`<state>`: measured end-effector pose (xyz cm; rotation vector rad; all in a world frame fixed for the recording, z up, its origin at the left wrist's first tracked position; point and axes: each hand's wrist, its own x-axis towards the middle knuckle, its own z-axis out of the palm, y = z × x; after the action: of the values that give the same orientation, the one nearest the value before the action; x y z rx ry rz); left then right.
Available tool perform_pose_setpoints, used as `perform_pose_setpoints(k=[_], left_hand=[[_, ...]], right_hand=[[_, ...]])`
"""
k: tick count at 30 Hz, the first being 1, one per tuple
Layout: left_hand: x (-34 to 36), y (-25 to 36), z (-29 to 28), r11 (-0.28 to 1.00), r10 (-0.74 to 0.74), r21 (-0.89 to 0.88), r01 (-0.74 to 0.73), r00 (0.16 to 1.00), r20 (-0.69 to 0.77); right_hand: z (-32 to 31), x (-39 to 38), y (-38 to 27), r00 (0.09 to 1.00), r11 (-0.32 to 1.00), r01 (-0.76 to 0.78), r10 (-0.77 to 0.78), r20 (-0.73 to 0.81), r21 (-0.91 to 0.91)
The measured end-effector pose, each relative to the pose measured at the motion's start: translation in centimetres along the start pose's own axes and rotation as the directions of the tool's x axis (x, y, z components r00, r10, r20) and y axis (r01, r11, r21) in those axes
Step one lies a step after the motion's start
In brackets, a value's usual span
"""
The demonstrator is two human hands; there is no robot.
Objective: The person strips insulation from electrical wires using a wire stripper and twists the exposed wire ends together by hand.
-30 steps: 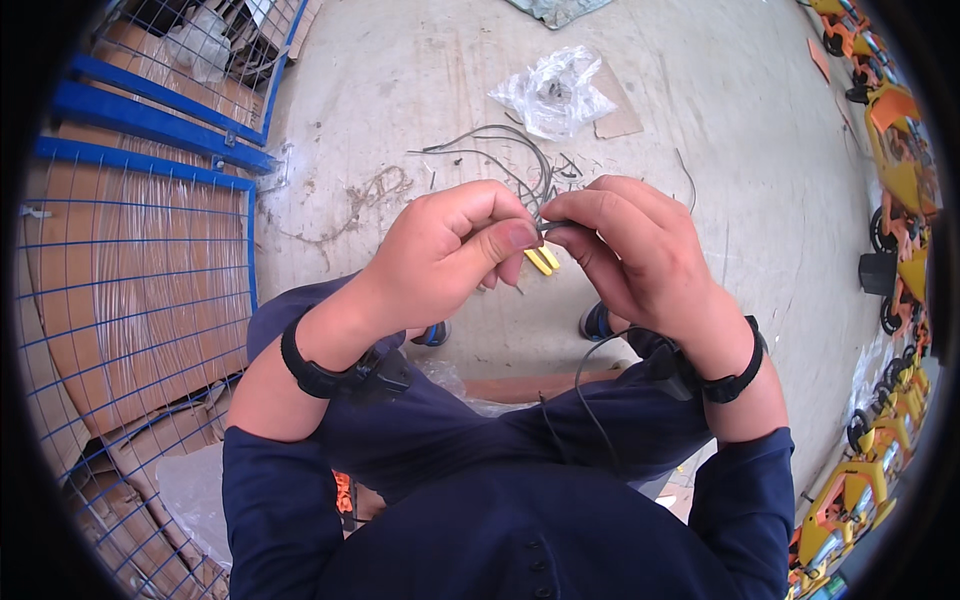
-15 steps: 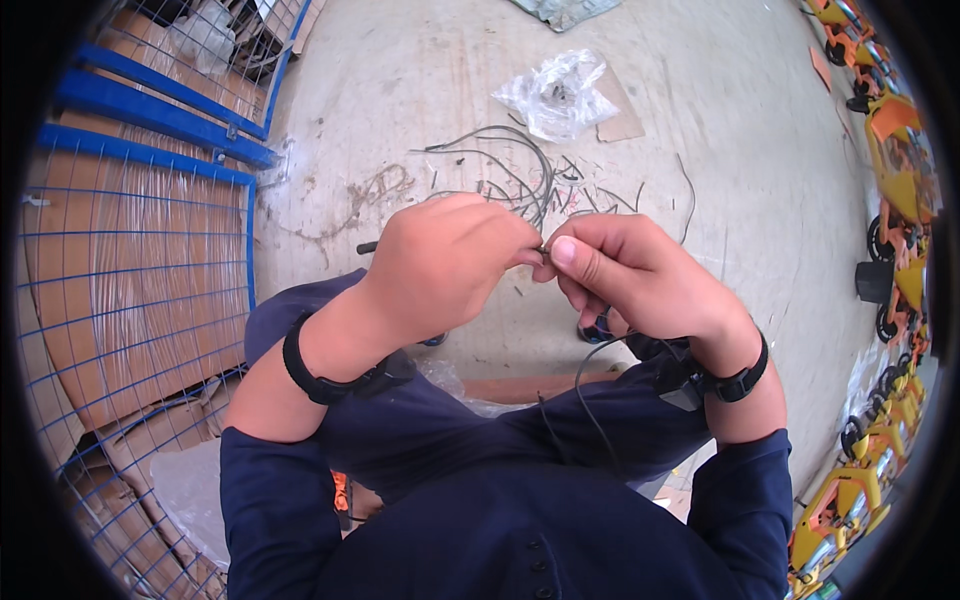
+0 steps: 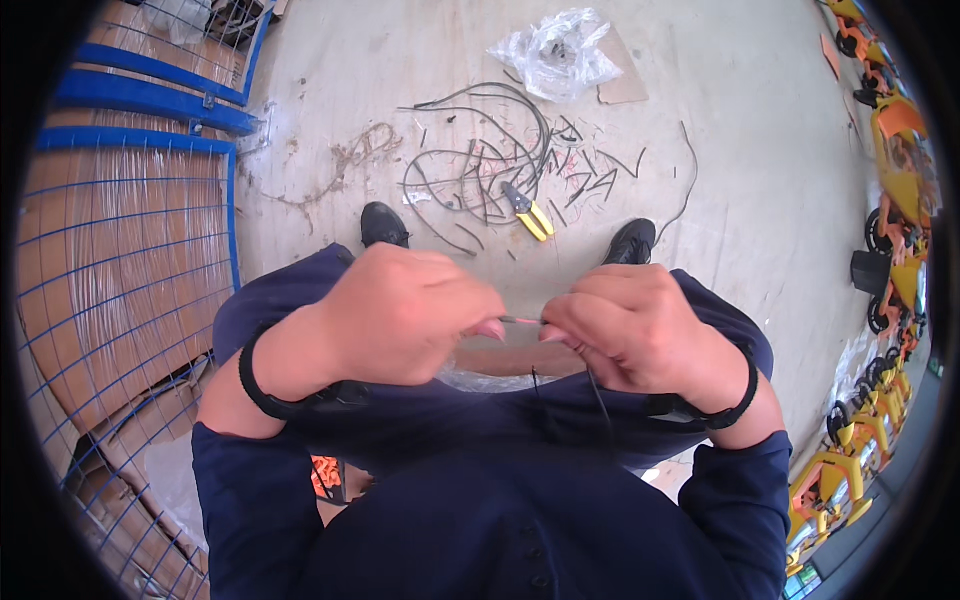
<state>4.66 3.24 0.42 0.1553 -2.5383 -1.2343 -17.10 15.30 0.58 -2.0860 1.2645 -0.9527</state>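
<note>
Between thumb and bent fingers, my left hand (image 3: 415, 312) pinches one end of a thin electrical cable (image 3: 523, 320). My right hand (image 3: 640, 325) grips the same cable a short way to the right. A reddish stretch shows in the gap between both hands, beside a dark part near the left fingertips. From the right fingers a dark length of cable hangs down toward my lap. On the floor beyond my hands lies a wire stripper (image 3: 530, 212) with yellow handles, beside loose dark cables (image 3: 545, 150) and short scraps.
A clear plastic bag (image 3: 560, 58) lies on a piece of cardboard (image 3: 624, 80) farther off. Blue mesh fencing (image 3: 130, 140) with wrapped cardboard behind it stands at left. Yellow and orange wheeled machines (image 3: 900, 190) line the right side. My shoes (image 3: 632, 240) flank the scraps.
My hands have moved apart and sit lower in the view, and a reddish stretch of cable now shows between them. The wire stripper and both shoes have come into clear sight.
</note>
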Motion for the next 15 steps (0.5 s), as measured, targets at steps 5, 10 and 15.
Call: perform_pose_setpoints(k=[5, 10, 15], left_hand=[[-0.6, -0.6, -2.9, 0.996, -0.042, 0.085, 0.04, 0.999, 0.016], [-1.3, -0.7, -5.5, 0.993, -0.059, 0.107, 0.059, 0.998, -0.005], [-2.4, -1.3, -6.9, 0.991, -0.081, 0.105, 0.088, 0.994, -0.068]], right_hand=[[-2.1, -0.1, 0.1, 0.999, 0.998, -0.038, 0.04, 0.025, -0.046], [-4.0, -0.7, 0.5, 0.998, 0.993, -0.054, 0.053, -0.018, -0.105], [-5.5, -1.2, 0.1, 0.997, 0.982, -0.077, 0.07, -0.045, -0.17]])
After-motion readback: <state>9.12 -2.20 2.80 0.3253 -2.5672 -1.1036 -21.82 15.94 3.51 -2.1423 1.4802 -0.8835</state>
